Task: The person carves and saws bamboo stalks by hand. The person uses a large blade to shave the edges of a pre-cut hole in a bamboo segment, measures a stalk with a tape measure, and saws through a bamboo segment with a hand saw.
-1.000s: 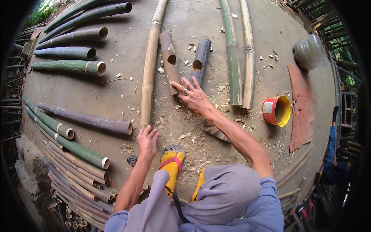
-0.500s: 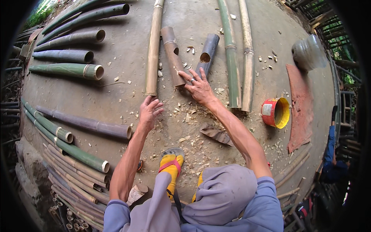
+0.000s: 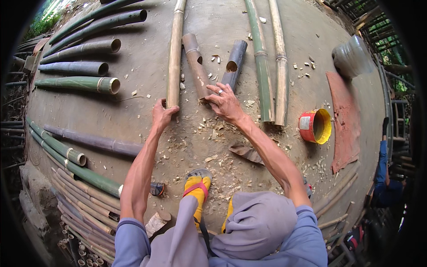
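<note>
My left hand (image 3: pixel 163 114) grips the near end of a long tan bamboo pole (image 3: pixel 174 49) that runs away from me across the concrete floor. My right hand (image 3: pixel 224 103) rests with fingers spread on the near ends of two short bamboo sections: a brown one (image 3: pixel 194 62) and a dark grey one with a hole (image 3: pixel 234 62). Both arms reach forward from blue sleeves. Wood chips litter the floor around the hands.
Two long poles, green (image 3: pixel 259 62) and tan (image 3: pixel 280 66), lie right of my right hand. A red and yellow can (image 3: pixel 315 127) lies on its side. Several cut bamboo culms (image 3: pixel 80 83) lie at the left. A yellow sandal (image 3: pixel 197 187) is below.
My left hand has reached forward from near my foot and taken hold of the tan pole's near end. The right hand stays on the short bamboo sections.
</note>
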Tool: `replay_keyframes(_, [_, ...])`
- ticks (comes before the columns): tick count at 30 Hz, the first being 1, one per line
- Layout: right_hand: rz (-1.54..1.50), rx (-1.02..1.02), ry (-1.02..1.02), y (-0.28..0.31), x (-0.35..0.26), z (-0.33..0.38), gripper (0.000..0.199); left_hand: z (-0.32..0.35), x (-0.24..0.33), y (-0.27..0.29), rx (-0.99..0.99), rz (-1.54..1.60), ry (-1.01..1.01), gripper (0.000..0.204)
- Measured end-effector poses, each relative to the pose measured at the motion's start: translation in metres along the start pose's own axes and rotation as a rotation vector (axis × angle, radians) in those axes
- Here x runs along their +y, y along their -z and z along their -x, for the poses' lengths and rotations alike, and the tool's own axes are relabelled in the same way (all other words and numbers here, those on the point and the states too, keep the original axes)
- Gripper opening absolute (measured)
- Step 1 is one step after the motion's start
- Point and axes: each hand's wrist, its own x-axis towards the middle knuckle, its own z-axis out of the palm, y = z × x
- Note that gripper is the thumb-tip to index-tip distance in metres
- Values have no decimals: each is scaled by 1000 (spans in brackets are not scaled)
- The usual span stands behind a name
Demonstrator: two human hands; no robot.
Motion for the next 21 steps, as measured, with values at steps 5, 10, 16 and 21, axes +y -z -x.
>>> replay_keyframes(5, [-395,99,-218,10,-49,42,28,47,6,0,-428,668,207,49])
replay_keyframes(10, [-1055,-54,-698,11,-102,99,54,161,38,-6,-812,1131,364,52])
replay_keyframes(16, [-1321,-15,-924,24,-144,176,56,243,44,-19,-1432,577,592,54])
replay_keyframes(21, [-962,-96,-839,65,-179,229,59,226,2,-34,-1133,725,391,61])
